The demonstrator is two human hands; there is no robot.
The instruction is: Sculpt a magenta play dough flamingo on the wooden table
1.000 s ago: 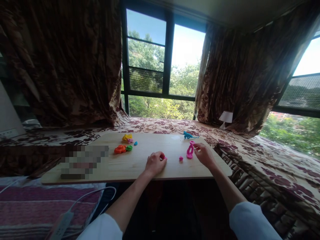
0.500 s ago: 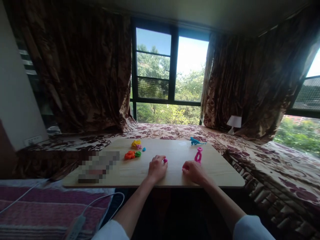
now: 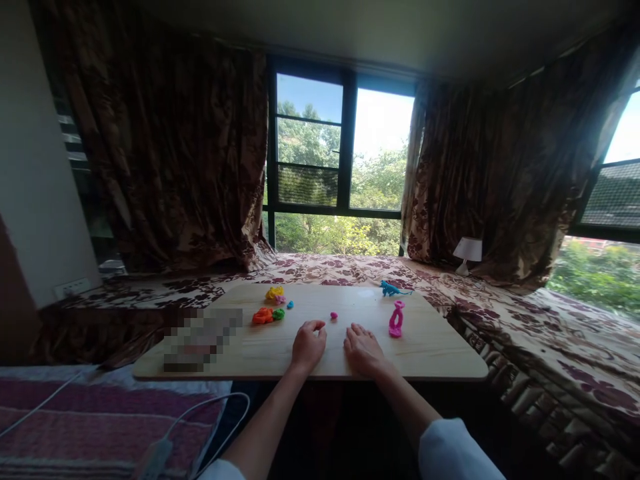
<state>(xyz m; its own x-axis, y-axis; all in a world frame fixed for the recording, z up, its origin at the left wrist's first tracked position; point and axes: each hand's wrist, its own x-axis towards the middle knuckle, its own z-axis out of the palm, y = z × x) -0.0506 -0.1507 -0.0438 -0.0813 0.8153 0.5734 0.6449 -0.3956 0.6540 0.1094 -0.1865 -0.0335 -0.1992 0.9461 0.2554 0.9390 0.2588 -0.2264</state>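
Observation:
A small pink lump of modelling clay [image 3: 333, 316] lies by itself on the light wooden table [image 3: 420, 357], just beyond my hands. My left hand [image 3: 309, 347] rests near the front of the table, its fingers loosely curved and nothing seen in them. Flat on the tabletop, palm down with fingers stretched forward, is my right hand [image 3: 362, 348]. Right of it stands a pink looped clay figure [image 3: 396, 320], apart from the hand. Farther back is a blue clay animal with a long tail [image 3: 393, 289].
Left on the table are orange clay [image 3: 262, 316], green clay [image 3: 279, 314], yellow clay [image 3: 275, 293], light pink clay [image 3: 279, 300] and a small blue piece [image 3: 290, 305]. A blurred-out object [image 3: 203, 340] covers the table's left end. A lamp [image 3: 468, 250] stands beyond, at right.
My left hand has let go of the pink lump and drawn back. My right hand has moved left, away from the looped figure, and flattened. The view has tipped up slightly.

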